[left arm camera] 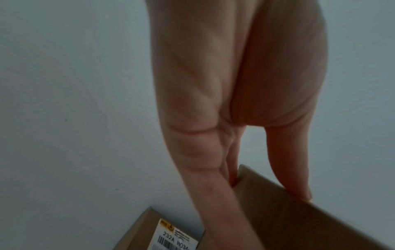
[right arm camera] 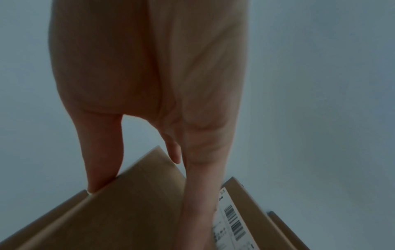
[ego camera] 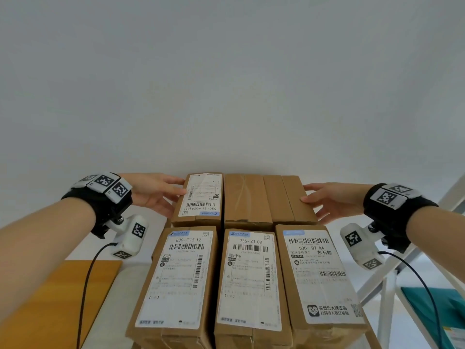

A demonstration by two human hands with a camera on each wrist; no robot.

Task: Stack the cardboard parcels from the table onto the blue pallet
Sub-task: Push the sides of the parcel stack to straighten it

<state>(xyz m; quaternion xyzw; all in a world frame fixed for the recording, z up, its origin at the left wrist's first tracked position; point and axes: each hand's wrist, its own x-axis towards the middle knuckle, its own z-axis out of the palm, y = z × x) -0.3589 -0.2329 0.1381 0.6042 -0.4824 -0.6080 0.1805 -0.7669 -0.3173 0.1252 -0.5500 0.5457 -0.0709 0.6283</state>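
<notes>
Left hand [ego camera: 153, 191] lies flat against the left side of the far-left parcel [ego camera: 200, 197], fingers straight, thumb on its top edge, pressing rather than gripping. Near row, left to right: parcel 830 [ego camera: 181, 278], parcel 235 [ego camera: 247, 278], parcel 530 [ego camera: 322, 278], all atop a stack. Far-right parcels [ego camera: 269, 200] sit tight beside the far-left one. Right hand [ego camera: 332, 200] mirrors the left, flat on the right side, fingers straight. Pallet not visible, so can't tell whether this stack stands on it. Risk: squeezing the far row from both ends could buckle it upward or nudge a parcel off the far edge; uneven push skews the layer.
</notes>
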